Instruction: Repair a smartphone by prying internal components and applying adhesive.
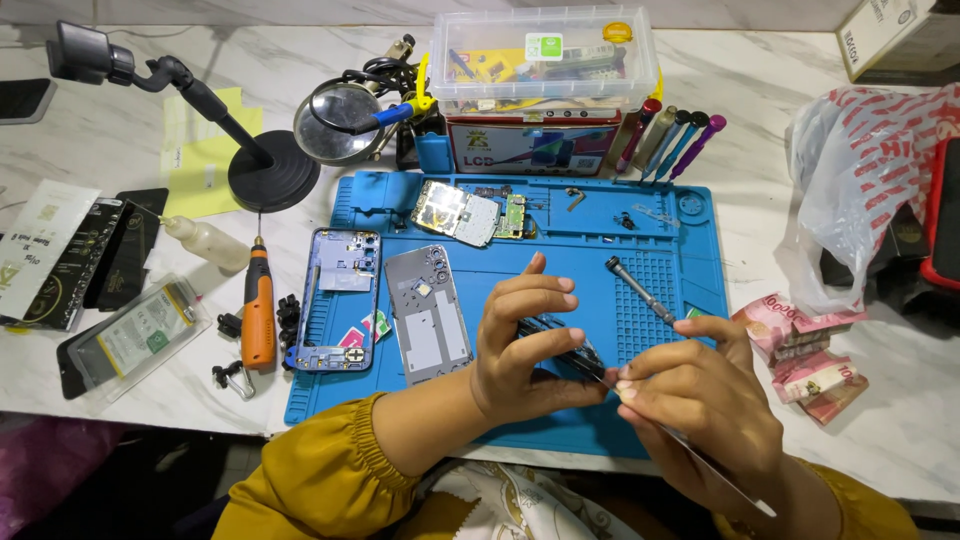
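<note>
My left hand (525, 345) grips a dark phone part (560, 345) above the blue work mat (600, 270), fingers curled around it. My right hand (705, 400) pinches a thin flat pry tool (715, 470) whose tip meets the part's right end. A dark screwdriver (640, 290) lies on the mat just beyond my right hand. To the left on the mat lie a purple phone frame (345, 300), a grey back plate (430, 315) and a circuit board (470, 213).
An orange electric screwdriver (259, 315) and a small bottle (205, 240) lie left of the mat. A magnifier (335, 120) and a clear parts box (545, 60) stand behind. Banknotes (805, 350) and a plastic bag (860, 190) are at right; packaged parts (130, 330) lie at left.
</note>
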